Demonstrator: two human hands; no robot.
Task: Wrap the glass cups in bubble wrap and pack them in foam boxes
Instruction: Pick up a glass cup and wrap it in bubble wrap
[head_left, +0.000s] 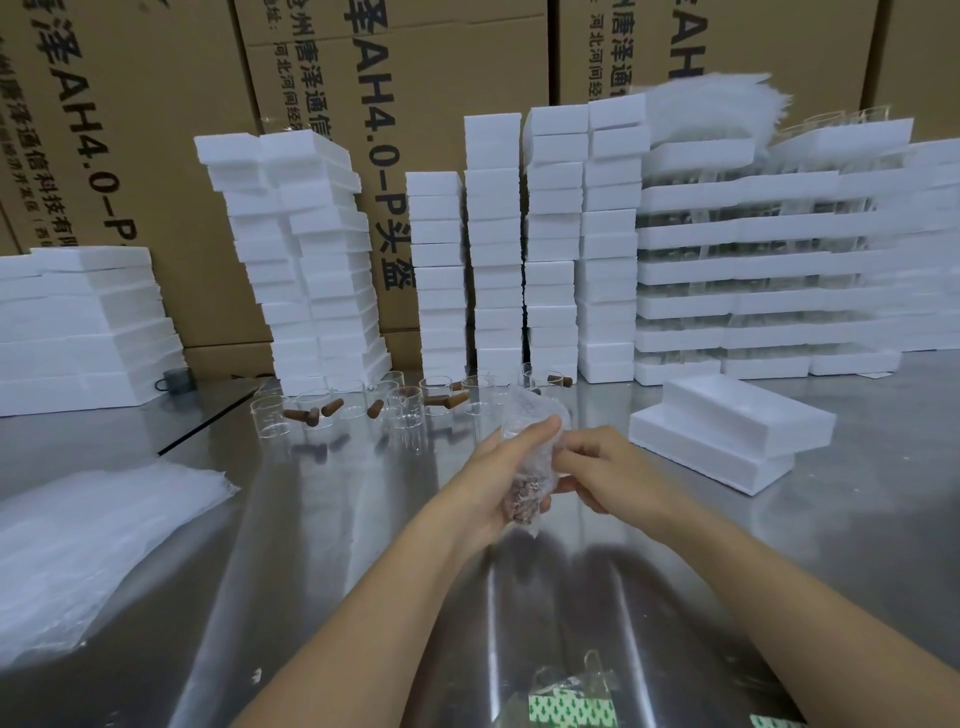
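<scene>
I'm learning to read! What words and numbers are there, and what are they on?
"AH4.0-P", with big Chinese characters before and after it, runs sideways down the middle cardboard box.
"AH4.0-P" also runs down the left box.
"AH", cut off, stands on the right box.
The small Chinese lines on the boxes are too blurred to read.
The green and white packet shows a pattern, no words.

Cup (524, 488) blurred inside bubble wrap (535, 415); green-white packet (571, 712) cut by bottom edge.
</scene>
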